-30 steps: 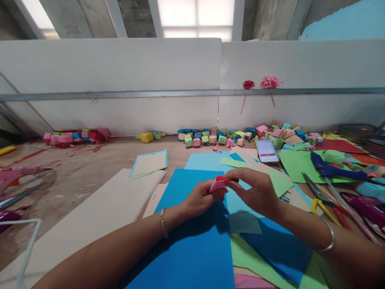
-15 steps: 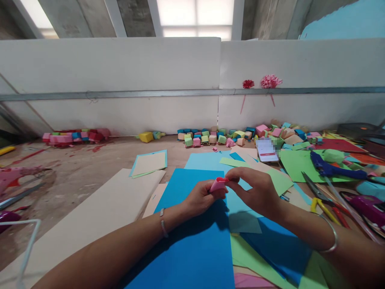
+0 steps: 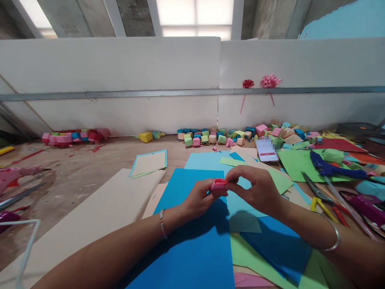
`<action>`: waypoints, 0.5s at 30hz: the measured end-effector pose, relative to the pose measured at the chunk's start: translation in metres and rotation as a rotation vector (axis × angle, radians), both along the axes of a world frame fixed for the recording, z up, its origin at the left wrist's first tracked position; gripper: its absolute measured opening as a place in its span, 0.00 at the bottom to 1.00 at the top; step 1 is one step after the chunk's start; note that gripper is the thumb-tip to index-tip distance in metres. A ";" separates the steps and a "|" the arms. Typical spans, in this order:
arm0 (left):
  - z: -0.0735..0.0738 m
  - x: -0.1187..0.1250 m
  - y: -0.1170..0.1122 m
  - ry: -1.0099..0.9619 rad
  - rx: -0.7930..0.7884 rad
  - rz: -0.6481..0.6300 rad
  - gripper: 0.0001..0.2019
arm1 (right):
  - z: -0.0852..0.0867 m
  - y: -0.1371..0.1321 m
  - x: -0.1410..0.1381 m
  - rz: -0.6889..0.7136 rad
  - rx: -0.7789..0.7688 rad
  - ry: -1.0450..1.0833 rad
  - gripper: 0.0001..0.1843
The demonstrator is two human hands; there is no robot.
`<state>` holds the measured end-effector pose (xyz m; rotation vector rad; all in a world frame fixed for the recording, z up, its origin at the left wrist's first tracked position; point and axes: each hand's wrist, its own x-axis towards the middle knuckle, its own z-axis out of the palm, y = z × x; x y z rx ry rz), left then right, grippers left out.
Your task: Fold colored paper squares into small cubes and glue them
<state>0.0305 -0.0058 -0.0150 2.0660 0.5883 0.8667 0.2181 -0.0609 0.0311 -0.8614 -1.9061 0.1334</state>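
Between my hands is a small folded pink paper piece [image 3: 219,183], its open end turned up and showing a red-pink inside. My left hand [image 3: 202,196] is closed round its left and lower side. The thumb and forefinger of my right hand [image 3: 255,186] pinch its right edge. Both hands are held over a large blue sheet [image 3: 189,249]. Light blue paper [image 3: 207,159] lies behind it, and green sheets [image 3: 255,257] stick out at its right.
Several small coloured paper blocks [image 3: 210,136] line the wall. A phone [image 3: 267,151] lies at right, near pliers with a blue handle [image 3: 339,170], scissors [image 3: 325,200] and a purple tool [image 3: 367,208]. Cream board [image 3: 99,216] and a pink glue gun [image 3: 18,174] are on the left.
The pink paper piece has tipped so that its opening shows wider. My hands have stayed in nearly the same place.
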 end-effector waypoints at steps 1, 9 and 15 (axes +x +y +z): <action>-0.001 0.000 0.001 -0.003 0.003 -0.012 0.12 | 0.000 0.000 0.000 0.010 -0.006 0.004 0.03; -0.005 -0.002 0.005 0.005 0.027 -0.025 0.13 | -0.001 -0.002 0.000 -0.002 -0.015 0.017 0.05; -0.002 -0.001 0.002 0.009 0.034 -0.014 0.12 | 0.003 -0.001 0.001 0.032 -0.081 0.019 0.05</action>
